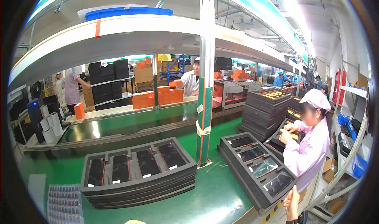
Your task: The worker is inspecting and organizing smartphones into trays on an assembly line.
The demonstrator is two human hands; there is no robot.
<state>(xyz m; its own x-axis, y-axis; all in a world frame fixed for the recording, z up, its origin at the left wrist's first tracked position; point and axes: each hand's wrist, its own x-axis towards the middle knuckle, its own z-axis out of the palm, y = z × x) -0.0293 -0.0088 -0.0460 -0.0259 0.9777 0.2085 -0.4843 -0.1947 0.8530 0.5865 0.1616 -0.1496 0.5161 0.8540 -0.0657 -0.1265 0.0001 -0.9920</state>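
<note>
My right hand [291, 203] is raised at the lower right, a dark band at its wrist. Its fingers point upward, somewhat apart, and nothing shows in them. It is close to the near corner of a stack of black foam trays [258, 198]. The top tray's slots hold flat dark panels [277, 183], one under a clear greenish film [265, 167]. A pale sliver at the bottom edge may be my left hand [135, 222]; its fingers are hidden. Beyond it, another foam tray stack [138, 190] carries several dark panels [148, 162] with white tabs.
A clear sheet of small parts [64, 204] lies on the green bench [215, 184] at left. An upright post [205, 117] stands between the stacks. At right, a co-worker in pink [310, 145] handles something beside tall foam stacks [262, 113]. Orange boxes [158, 97] stand behind.
</note>
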